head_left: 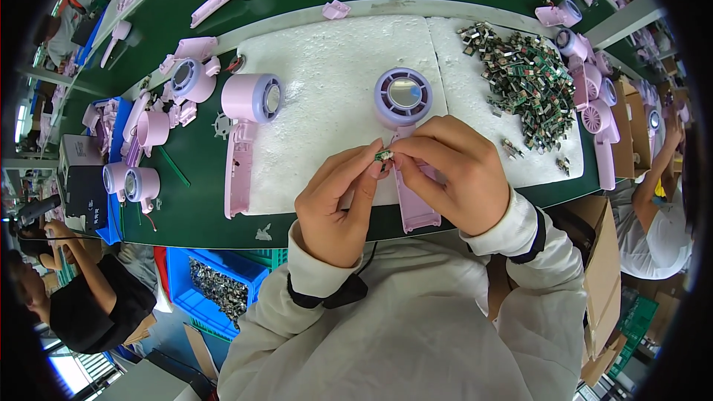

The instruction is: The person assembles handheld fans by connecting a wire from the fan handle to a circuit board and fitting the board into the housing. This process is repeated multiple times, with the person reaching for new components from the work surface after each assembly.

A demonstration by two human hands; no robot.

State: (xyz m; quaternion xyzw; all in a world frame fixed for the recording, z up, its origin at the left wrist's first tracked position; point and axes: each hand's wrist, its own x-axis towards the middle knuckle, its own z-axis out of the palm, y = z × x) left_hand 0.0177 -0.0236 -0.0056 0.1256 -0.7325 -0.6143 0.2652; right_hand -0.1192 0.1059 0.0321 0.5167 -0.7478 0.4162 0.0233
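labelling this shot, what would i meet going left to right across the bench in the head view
Blue bin of pink parts, thin green stick, pink round-headed housing, left hand, small green circuit board, right hand, pile of circuit boards

Bright, diffuse light leaves only soft shadows on the rough white foam sheet (327, 59), while fisheye distortion bows the glossy dark green surface (194, 204) towards blackened corners.

Your sleeves (549, 271) are matt, creased cloth. Toward the right edge of your smooth surface (197, 212), the circuit boards (529, 78) glint with metal; nearer you, the fan head (402, 116) is smooth plastic, the white sheet (327, 82) rough, pitted foam.
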